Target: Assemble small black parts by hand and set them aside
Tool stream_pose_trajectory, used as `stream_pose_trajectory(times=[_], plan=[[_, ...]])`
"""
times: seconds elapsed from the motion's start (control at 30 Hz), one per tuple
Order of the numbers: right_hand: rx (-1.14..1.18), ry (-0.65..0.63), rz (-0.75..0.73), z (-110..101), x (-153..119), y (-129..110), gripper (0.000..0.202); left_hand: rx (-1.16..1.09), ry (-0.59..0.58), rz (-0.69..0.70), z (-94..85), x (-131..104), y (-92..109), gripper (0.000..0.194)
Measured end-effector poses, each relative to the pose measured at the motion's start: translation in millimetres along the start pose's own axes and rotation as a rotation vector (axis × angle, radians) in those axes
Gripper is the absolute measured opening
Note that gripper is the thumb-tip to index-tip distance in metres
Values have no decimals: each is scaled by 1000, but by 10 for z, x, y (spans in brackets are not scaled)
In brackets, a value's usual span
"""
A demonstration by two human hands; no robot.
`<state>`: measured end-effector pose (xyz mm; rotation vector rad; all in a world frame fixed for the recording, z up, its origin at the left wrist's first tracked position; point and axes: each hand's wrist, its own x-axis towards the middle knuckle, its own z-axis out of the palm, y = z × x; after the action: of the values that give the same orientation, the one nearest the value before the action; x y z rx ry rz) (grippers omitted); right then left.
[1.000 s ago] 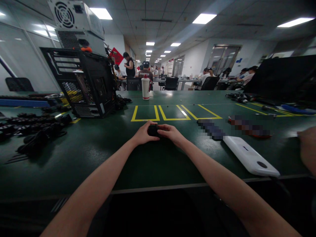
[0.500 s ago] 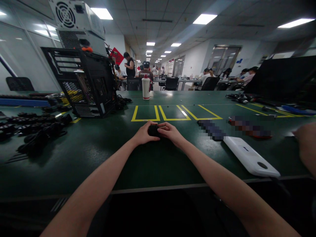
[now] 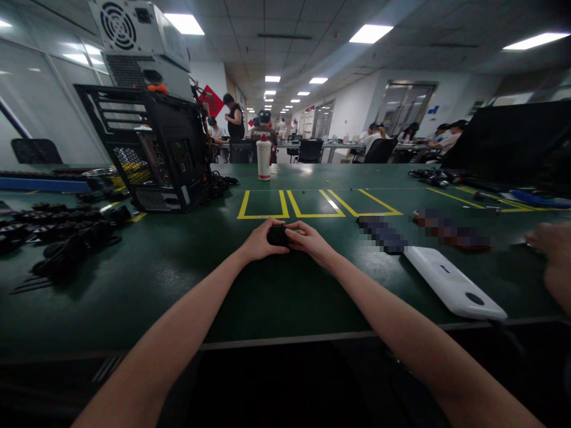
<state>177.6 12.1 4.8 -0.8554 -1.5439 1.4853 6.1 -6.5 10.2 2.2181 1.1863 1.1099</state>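
Note:
Between my two hands is a small black object (image 3: 277, 235), held just above or on the green table (image 3: 285, 297); its details are too dark to make out. My left hand (image 3: 260, 242) curls around its left side, thumb along the near edge. From the right, the fingers of my right hand (image 3: 307, 239) press on it. Yellow tape outlines (image 3: 292, 205) lie on the table beyond my hands.
To the left stand a black computer case (image 3: 165, 148) with a power supply (image 3: 134, 35) on top, and black cables (image 3: 75, 244). A white bottle (image 3: 264, 158) stands behind. At right lie a white device (image 3: 452, 282) and pixelated items; another person's hand (image 3: 555, 255) is at the edge.
My hands have hardly moved, and the black object appears slightly turned between them. At the right edge, the other person's hand has shifted a little.

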Motion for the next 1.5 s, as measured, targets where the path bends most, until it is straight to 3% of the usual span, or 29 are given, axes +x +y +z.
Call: stream_pose_trajectory(times=[0.33,0.57,0.73,0.9,1.1,1.23,1.4,1.5], plan=[[-42,30,14,-12,23,-35,33,15,-2,4,-9,-10,-7,62],[-16,-21,5,-11,-17,-26,33,7,-15,-1,-16,-7,7,62],[10,1,-60,16,33,5,22,11,-4,25,-15,-3,-5,63],[-45,36,-51,-2,71,27,30,22,-8,21,-13,-4,-8,62],[-99,7,-139,-23,-5,-6,33,15,5,20,7,2,-40,61],[-25,-34,-67,-5,-30,-20,33,10,6,14,2,-1,-31,62],[23,5,-67,27,18,3,23,4,-6,11,-21,-5,3,63],[12,27,-46,26,45,8,28,4,-9,13,-21,-3,3,62]])
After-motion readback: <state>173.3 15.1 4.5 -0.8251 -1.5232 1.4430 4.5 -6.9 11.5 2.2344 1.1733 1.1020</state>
